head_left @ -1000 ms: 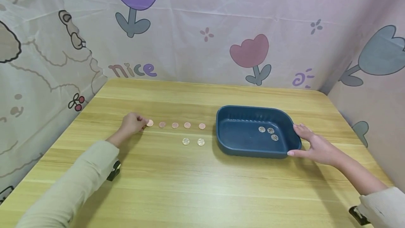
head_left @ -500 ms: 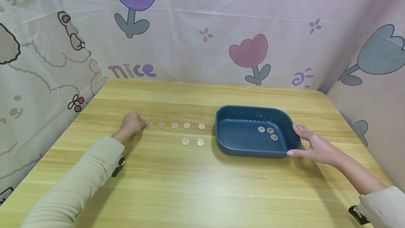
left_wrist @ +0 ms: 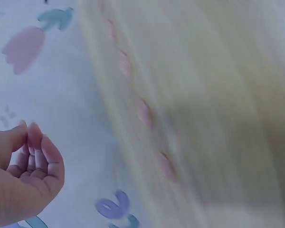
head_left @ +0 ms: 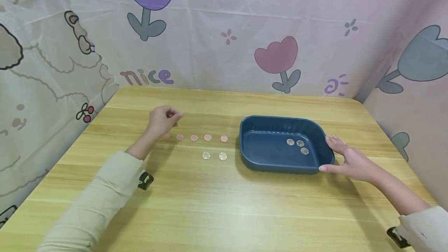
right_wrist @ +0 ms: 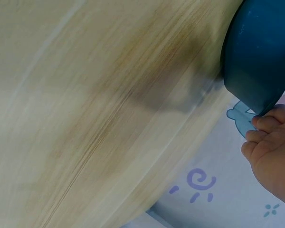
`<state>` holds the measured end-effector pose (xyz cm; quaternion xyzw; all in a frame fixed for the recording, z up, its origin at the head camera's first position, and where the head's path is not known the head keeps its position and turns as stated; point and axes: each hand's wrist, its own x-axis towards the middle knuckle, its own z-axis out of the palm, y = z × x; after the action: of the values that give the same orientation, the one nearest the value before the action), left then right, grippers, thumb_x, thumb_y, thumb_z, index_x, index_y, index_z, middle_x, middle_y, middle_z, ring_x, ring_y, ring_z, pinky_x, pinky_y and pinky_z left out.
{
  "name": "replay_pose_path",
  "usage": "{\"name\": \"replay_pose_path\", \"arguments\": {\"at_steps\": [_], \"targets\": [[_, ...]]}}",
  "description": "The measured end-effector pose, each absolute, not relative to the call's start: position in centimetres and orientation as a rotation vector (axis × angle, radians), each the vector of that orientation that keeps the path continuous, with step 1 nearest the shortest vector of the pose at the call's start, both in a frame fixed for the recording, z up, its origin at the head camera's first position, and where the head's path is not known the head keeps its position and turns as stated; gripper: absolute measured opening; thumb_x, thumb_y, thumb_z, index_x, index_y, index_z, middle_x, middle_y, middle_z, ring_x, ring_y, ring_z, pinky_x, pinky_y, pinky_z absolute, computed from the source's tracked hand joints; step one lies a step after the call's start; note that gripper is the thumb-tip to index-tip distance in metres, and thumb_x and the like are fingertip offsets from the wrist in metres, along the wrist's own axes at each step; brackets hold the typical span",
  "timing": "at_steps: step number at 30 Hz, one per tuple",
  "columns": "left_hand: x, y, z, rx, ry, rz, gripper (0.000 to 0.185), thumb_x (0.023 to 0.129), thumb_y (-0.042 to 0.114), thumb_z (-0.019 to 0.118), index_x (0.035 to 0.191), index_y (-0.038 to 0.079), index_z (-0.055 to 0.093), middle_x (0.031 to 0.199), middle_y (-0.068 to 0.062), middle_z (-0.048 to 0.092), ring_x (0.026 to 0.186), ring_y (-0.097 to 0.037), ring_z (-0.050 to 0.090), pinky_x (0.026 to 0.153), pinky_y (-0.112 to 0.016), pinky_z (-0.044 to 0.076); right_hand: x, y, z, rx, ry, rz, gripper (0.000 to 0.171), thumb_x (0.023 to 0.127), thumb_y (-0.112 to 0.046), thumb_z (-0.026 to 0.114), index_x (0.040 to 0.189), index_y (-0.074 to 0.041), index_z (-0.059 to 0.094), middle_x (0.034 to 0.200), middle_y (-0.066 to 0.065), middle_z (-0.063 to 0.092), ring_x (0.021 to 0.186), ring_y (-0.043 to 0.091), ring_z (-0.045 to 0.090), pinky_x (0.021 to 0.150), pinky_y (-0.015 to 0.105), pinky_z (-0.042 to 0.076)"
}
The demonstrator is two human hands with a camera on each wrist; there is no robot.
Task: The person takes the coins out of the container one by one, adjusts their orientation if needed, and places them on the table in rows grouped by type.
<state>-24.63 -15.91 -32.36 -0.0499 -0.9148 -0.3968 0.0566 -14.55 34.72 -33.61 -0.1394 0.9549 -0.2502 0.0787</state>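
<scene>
One dark-blue rounded-rectangular tub holds three pale metallic coins; towards nine o'clock lie five round pinkish coins and two round pale-gold coins.

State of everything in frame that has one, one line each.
Dark blue bin: upright, open-topped, three coins inside
Coins in bin: flat on its floor, clustered
Pinkish coins: five, flat on table, in a row
Pale gold coins: two, flat on table, side by side
Left hand: raised, fingers curled, nothing visible held
Right hand: gripping bin's right end
Printed backdrop: hanging, creased
</scene>
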Motion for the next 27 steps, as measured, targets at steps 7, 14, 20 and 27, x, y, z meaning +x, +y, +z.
{"name": "replay_pose_path", "arguments": {"at_steps": [7, 14, 20, 27], "targets": [[-24.3, -12.6, -31.5, -0.230, -2.731, -1.298, 0.021, 0.090, 0.018, 0.061, 0.091, -0.003, 0.064, 0.075, -0.012, 0.063, 0.054, -0.003, 0.055, 0.058, -0.017, 0.047, -14.5, 34.8, -33.7, -0.435, 2.868, -0.727, 0.097, 0.077, -0.034, 0.073, 0.143, 0.009, 0.017, 0.147, 0.035, 0.014, 0.137, 0.050, 0.006, 0.103, 0.067, 0.013], [-24.2, -9.7, -30.8, -0.247, -2.711, -1.409, 0.021, 0.090, 0.019, 0.062, 0.092, -0.002, 0.063, 0.080, -0.015, 0.064, 0.056, -0.005, 0.057, 0.060, -0.018, 0.051, -14.5, 34.8, -33.7, -0.440, 2.875, -0.722, 0.097, 0.077, -0.035, 0.073, 0.143, 0.009, 0.018, 0.147, 0.035, 0.015, 0.137, 0.050, 0.007, 0.103, 0.067, 0.014], [-24.0, -6.6, -30.8, -0.326, -2.675, -1.493, 0.019, 0.088, 0.016, 0.063, 0.090, -0.003, 0.064, 0.079, -0.015, 0.065, 0.062, -0.019, 0.063, 0.062, -0.025, 0.054, -14.5, 34.9, -33.8, -0.428, 2.871, -0.735, 0.097, 0.077, -0.035, 0.074, 0.143, 0.009, 0.017, 0.147, 0.035, 0.015, 0.137, 0.050, 0.007, 0.103, 0.068, 0.014], [-23.7, -2.5, -31.6, -0.414, -2.636, -1.572, 0.018, 0.087, 0.015, 0.065, 0.085, -0.002, 0.064, 0.079, -0.020, 0.066, 0.064, -0.026, 0.065, 0.054, -0.019, 0.049, -14.5, 34.9, -33.7, -0.430, 2.874, -0.734, 0.097, 0.077, -0.035, 0.074, 0.143, 0.009, 0.018, 0.147, 0.035, 0.015, 0.137, 0.051, 0.007, 0.102, 0.068, 0.015]]}}
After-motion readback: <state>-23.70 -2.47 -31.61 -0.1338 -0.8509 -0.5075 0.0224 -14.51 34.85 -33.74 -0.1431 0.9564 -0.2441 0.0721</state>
